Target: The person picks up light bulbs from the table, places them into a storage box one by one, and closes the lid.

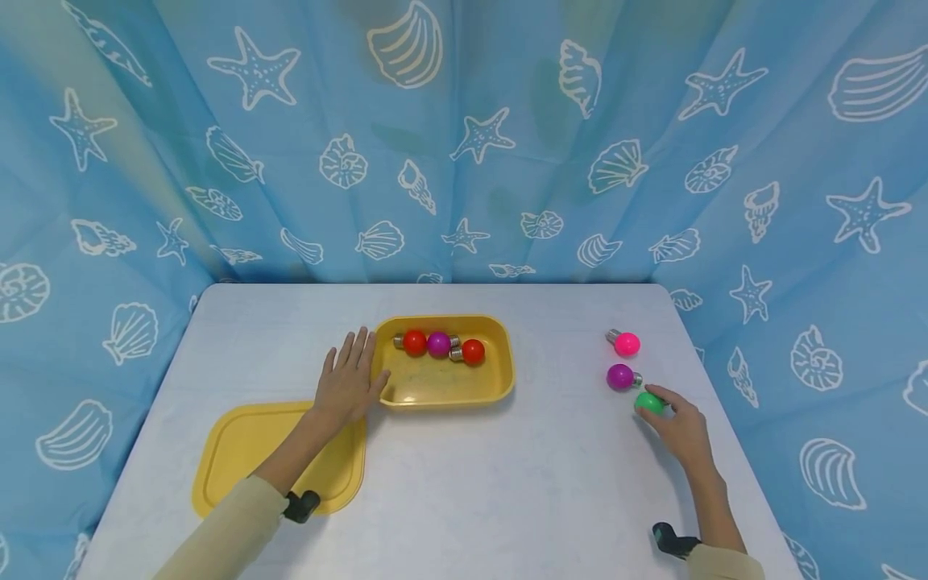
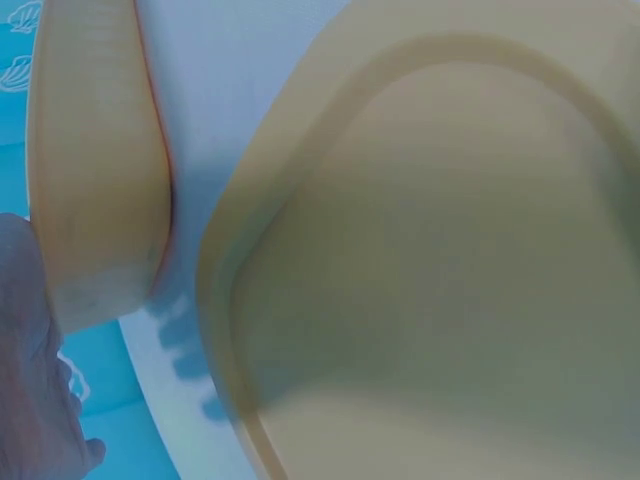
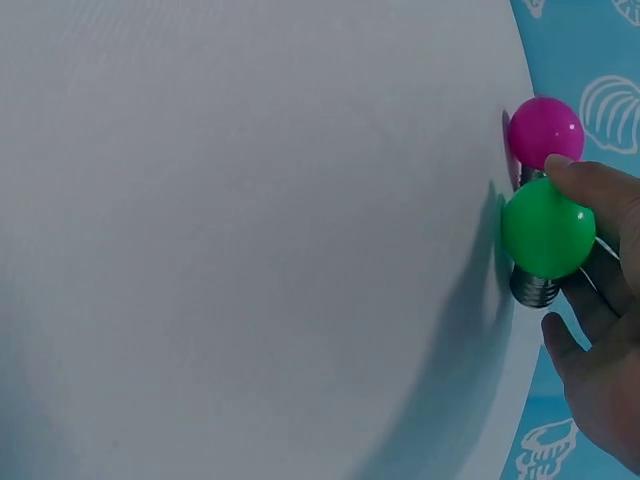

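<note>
At the right of the table my right hand [image 1: 681, 431] pinches a green light bulb [image 1: 648, 403] between thumb and fingers. In the right wrist view the green bulb [image 3: 548, 230] has its metal screw base pointing down, and a purple bulb [image 3: 546, 132] shows just beyond it. Next to it in the head view lie a purple bulb [image 1: 619, 377] and a pink bulb [image 1: 627, 344]. My left hand [image 1: 346, 387], fingers straight, touches the left side of a yellow tray [image 1: 435, 401]. Inside are a red bulb [image 1: 415, 342], a purple bulb [image 1: 438, 345] and another red bulb [image 1: 474, 351].
A flat yellow lid [image 1: 242, 451] lies on the white table [image 1: 507, 499] beneath my left forearm. Blue curtains [image 1: 449, 185] with white shell and starfish prints hang behind the table and along its sides.
</note>
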Demonstrator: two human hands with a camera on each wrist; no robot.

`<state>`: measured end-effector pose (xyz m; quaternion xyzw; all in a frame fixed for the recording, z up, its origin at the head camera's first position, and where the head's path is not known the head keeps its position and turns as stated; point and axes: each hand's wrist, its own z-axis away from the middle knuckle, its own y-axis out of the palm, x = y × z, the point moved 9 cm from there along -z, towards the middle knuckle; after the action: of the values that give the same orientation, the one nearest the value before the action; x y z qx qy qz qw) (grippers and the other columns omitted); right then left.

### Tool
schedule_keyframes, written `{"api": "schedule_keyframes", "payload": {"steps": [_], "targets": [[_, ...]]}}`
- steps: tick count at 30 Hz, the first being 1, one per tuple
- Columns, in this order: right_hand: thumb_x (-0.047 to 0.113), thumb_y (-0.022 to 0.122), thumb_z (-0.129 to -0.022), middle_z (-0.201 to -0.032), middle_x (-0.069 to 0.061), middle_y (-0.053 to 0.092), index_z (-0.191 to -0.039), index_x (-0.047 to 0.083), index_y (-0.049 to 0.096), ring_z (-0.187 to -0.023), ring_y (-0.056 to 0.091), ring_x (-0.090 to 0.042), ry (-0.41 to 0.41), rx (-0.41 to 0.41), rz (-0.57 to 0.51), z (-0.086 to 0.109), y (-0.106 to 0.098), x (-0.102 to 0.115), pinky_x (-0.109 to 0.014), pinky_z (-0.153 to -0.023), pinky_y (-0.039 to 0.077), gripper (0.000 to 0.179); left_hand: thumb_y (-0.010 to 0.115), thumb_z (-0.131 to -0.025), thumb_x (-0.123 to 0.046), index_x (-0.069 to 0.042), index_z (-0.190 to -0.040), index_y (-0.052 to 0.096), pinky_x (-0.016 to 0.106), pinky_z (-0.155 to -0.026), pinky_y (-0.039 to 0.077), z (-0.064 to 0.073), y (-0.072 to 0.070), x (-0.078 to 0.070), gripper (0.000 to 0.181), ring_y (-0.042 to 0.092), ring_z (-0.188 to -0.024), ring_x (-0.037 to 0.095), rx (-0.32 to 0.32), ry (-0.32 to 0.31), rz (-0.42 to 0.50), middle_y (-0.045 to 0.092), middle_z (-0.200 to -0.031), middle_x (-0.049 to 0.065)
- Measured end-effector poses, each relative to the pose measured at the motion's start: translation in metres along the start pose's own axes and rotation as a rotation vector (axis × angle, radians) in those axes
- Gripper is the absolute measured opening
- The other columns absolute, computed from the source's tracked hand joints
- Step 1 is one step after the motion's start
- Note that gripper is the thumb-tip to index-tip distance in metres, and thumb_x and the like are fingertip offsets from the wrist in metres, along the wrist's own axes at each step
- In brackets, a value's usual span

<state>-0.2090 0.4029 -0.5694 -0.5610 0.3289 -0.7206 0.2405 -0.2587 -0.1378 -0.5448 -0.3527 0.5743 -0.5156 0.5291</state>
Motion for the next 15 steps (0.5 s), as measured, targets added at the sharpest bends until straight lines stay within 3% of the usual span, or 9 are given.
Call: {"api": "schedule_keyframes", "payload": {"steps": [6, 15], "targets": [[0.023, 0.069, -0.095, -0.145, -0.03, 0.045, -0.143, 0.0, 0.052, -0.136, 0.035, -0.051, 0.004, 0.017, 0.052, 0.002, 0.0, -0.003, -0.064, -0.106, 0.034, 0.055, 0.04, -0.104, -0.044, -0.001, -0.159, 0.01, 0.057, -0.118, 0.007, 0.0, 0.0, 0.001, 0.077, 0.003, -0.151, 0.036, 0.011, -0.005, -0.011, 0.006, -0.165, 0.018], [0.028, 0.069, -0.095, -0.141, -0.029, 0.05, -0.14, 0.0, 0.055, -0.134, 0.039, -0.051, -0.08, -0.023, 0.05, 0.007, -0.008, 0.01, -0.066, -0.104, 0.035, 0.055, 0.04, -0.104, -0.044, -0.001, -0.159, 0.01, 0.057, -0.119, 0.006, 0.0, 0.001, 0.001, 0.077, 0.003, -0.151, 0.036, 0.018, -0.006, -0.003, 0.006, -0.166, 0.018]]}}
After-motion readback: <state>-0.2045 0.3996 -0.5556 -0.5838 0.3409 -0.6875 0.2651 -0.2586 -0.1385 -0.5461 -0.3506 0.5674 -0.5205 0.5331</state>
